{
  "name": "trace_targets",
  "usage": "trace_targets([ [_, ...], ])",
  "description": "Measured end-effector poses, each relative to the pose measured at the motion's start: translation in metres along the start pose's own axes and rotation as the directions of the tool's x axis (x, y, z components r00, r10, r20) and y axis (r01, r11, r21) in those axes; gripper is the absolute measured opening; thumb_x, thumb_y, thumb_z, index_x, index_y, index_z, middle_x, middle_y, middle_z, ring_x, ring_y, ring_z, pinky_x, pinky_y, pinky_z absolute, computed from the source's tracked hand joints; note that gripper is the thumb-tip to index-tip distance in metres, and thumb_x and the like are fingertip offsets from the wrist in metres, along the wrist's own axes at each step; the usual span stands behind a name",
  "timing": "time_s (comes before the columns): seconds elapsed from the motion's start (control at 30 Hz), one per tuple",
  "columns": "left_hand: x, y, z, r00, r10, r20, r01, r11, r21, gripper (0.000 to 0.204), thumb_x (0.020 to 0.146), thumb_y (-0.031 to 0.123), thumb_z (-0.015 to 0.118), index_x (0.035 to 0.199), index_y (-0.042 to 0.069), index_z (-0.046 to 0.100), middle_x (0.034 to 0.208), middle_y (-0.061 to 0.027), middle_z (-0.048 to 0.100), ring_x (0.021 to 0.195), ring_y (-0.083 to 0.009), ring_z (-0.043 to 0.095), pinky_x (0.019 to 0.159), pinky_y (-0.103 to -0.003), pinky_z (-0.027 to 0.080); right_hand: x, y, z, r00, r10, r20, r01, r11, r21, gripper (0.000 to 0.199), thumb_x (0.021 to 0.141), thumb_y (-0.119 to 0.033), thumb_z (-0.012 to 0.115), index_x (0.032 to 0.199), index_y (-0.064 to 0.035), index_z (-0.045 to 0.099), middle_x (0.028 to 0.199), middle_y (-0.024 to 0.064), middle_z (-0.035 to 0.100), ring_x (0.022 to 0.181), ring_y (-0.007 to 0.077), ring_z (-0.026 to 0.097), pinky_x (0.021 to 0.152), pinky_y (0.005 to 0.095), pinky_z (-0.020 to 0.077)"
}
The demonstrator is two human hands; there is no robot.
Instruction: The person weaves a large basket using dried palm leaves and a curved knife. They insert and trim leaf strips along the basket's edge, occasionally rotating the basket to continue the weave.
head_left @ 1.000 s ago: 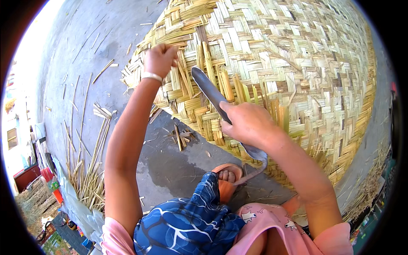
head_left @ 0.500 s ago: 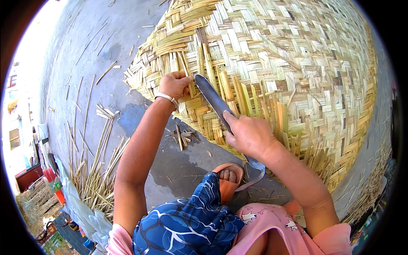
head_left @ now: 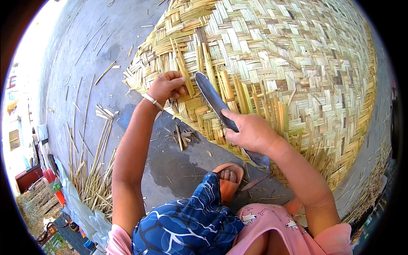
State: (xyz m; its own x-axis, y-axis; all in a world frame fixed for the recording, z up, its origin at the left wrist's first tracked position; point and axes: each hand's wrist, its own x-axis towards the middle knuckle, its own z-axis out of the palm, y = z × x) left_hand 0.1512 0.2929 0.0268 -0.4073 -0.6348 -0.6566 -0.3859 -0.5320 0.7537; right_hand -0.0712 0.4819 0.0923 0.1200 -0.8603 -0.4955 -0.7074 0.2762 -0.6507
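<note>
A large woven reed mat (head_left: 272,51) spreads over the floor, its near left edge running diagonally in front of me. My left hand (head_left: 168,86) is closed at that edge, thumb and fingers pinching a flat reed strip (head_left: 182,70) that slants up over the weave. My right hand (head_left: 248,131) grips the middle of a long, curved, dark metal tool (head_left: 208,91) with a rounded tip. The tip lies over the mat, just right of the pinched strip; the other end shows below my hand. Several short strip ends (head_left: 238,93) stick up from the weave beside the tool.
Loose long reeds (head_left: 95,178) lie in a heap on the grey floor at left, beside a pale plastic sheet (head_left: 80,204). Small reed scraps (head_left: 182,138) are near the mat's edge. My foot in an orange sandal (head_left: 228,182) is close below it.
My left hand has shifted slightly left, and the strip in its fingers now stands out more from the weave. The right hand and tool have tilted a little, staying in nearly the same place.
</note>
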Motion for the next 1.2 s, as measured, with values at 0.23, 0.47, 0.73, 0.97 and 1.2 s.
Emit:
trace_targets([
  [0.23, 0.012, 0.01, -0.014, 0.84, 0.541, -0.03, -0.354, 0.589, 0.727, 0.02, 0.081, 0.008, 0.062, 0.099, 0.005, 0.07, 0.086, -0.0064, 0.066, 0.072, -0.0156, 0.06, 0.069, -0.029, 0.049, 0.025, -0.018, -0.025, 0.991, -0.01, 0.135, 0.059, 0.929, -0.365, 0.037, 0.078, -0.025, 0.064, 0.112, -0.0097, 0.061, 0.081, 0.0128, 0.068, 0.077, 0.0322, 0.067, 0.069, 0.0462, 0.0539],
  [0.47, 0.015, 0.017, -0.002, 0.871, 0.489, -0.054, -0.16, 0.385, 0.909, 0.021, 0.077, 0.019, 0.069, 0.096, 0.01, 0.07, 0.082, -0.0105, 0.063, 0.074, -0.025, 0.062, 0.072, -0.036, 0.05, 0.049, -0.019, -0.049, 0.943, -0.062, 0.327, 0.207, 0.878, -0.431, 0.034, 0.078, -0.021, 0.064, 0.109, -0.0089, 0.06, 0.083, 0.0165, 0.066, 0.077, 0.031, 0.067, 0.068, 0.0448, 0.0542],
  [0.73, 0.02, 0.006, -0.006, 0.841, 0.534, -0.09, -0.223, 0.493, 0.841, 0.023, 0.074, 0.015, 0.068, 0.095, 0.007, 0.066, 0.071, -0.0078, 0.06, 0.066, -0.0222, 0.06, 0.065, -0.035, 0.049, 0.047, 0.023, -0.015, 0.969, -0.197, 0.149, 0.245, 0.842, -0.48, 0.05, 0.081, -0.018, 0.056, 0.13, -0.014, 0.047, 0.089, 0.0179, 0.061, 0.078, 0.0339, 0.065, 0.068, 0.0475, 0.0532],
  [0.97, 0.035, -0.008, -0.009, 0.791, 0.593, -0.153, -0.184, 0.468, 0.864, 0.021, 0.071, 0.014, 0.067, 0.09, 0.005, 0.062, 0.071, -0.007, 0.062, 0.066, -0.0203, 0.061, 0.064, -0.034, 0.049, 0.055, 0.039, -0.008, 0.961, -0.197, 0.195, 0.266, 0.855, -0.445, 0.055, 0.083, -0.019, 0.056, 0.136, -0.0144, 0.042, 0.096, 0.0191, 0.057, 0.078, 0.0335, 0.064, 0.068, 0.0453, 0.0533],
  [1.2, 0.044, -0.011, -0.02, 0.854, 0.495, -0.159, -0.167, 0.551, 0.818, 0.018, 0.071, 0.015, 0.072, 0.084, 0.005, 0.064, 0.073, -0.0078, 0.066, 0.067, -0.0204, 0.064, 0.064, -0.033, 0.051, 0.056, 0.027, -0.016, 0.954, -0.185, 0.237, 0.268, 0.881, -0.391, 0.055, 0.081, -0.017, 0.058, 0.134, -0.0118, 0.045, 0.09, 0.0194, 0.06, 0.079, 0.0342, 0.064, 0.07, 0.0455, 0.0528],
])
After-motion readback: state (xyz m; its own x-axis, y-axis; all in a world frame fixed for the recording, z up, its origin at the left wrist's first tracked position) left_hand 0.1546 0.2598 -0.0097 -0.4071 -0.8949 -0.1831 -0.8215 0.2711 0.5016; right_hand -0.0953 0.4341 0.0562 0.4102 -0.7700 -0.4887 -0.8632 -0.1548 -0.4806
